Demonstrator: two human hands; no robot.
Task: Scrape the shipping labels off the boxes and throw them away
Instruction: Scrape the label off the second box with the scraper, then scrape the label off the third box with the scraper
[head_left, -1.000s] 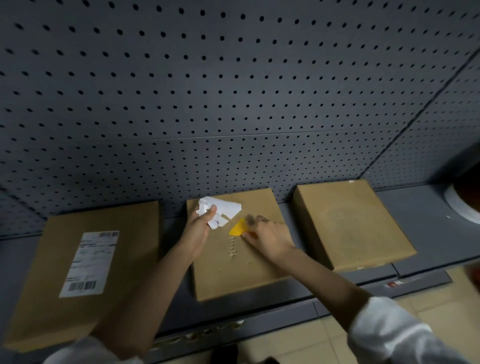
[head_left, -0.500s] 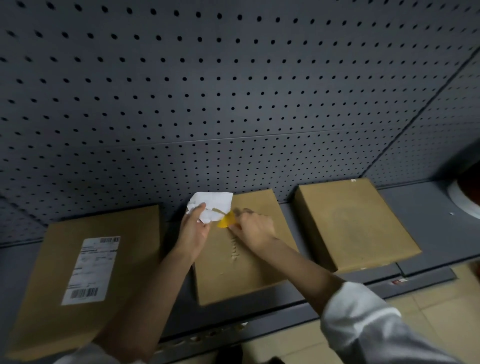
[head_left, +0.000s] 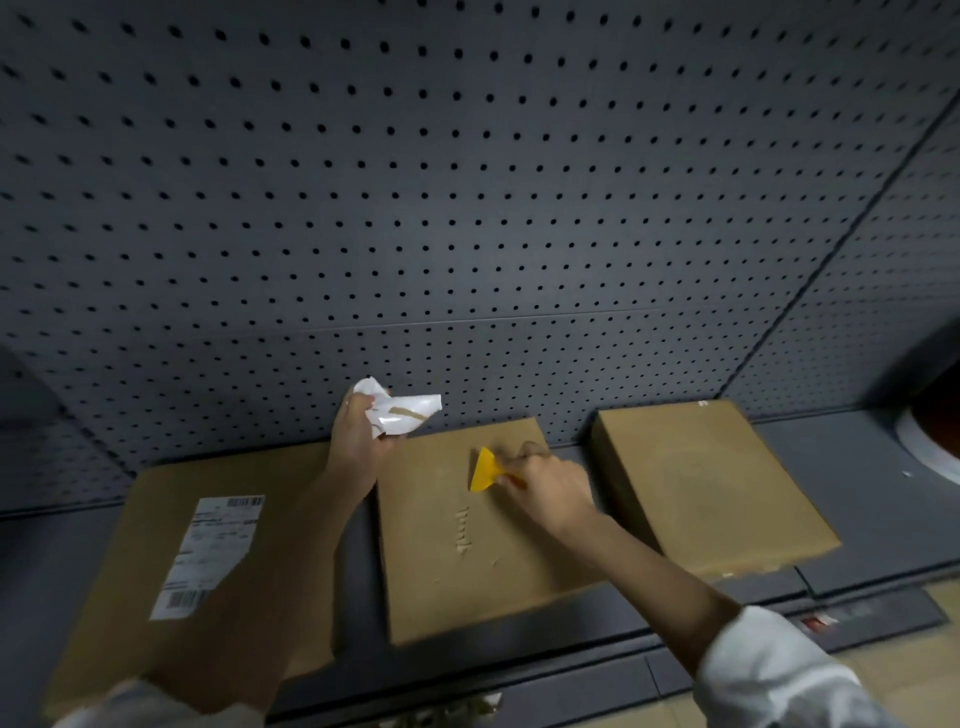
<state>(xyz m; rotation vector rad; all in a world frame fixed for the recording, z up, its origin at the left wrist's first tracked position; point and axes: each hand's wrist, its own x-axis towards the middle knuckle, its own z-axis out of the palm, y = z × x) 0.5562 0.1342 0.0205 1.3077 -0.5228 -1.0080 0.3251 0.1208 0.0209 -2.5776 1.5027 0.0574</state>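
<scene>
- Three flat cardboard boxes are sitting in a row on a grey shelf (head_left: 857, 452), with a grey pegboard wall (head_left: 467, 182) standing behind them.
- Left box (head_left: 130, 597) is still carrying its shipping label (head_left: 208, 556), stuck flat on top; print is too blurred to read. The left forearm is covering the box's right part, and a white sleeve is hiding its near corner.
- Left hand (head_left: 356, 447) is hanging above the gap between left and middle boxes, fingers curled and clamping a crumpled peeled label (head_left: 397, 415). That label is off the cardboard, raised against the pegboard, with a brown strip showing on it. The palm side is facing away, so finger detail is hard to make out.
- Middle box (head_left: 467, 545) is lying bare on top, showing only small scuffs or residue marks (head_left: 462, 530) near its centre.
- Right hand (head_left: 550, 488) is hovering over the middle box's far right part, fingers closed around a yellow scraper (head_left: 485, 470). The blade is pointing left; the handle is mostly buried in the grip. Cannot tell whether the blade edge is touching the cardboard.
- Right box (head_left: 711, 483) is sitting apart from the middle one, no label showing on its top.
- Far right, a round light-rimmed object (head_left: 930, 457) is getting cut off by the frame edge; cannot tell what it is.
- Both sleeves are white and cropped at the bottom edge.
</scene>
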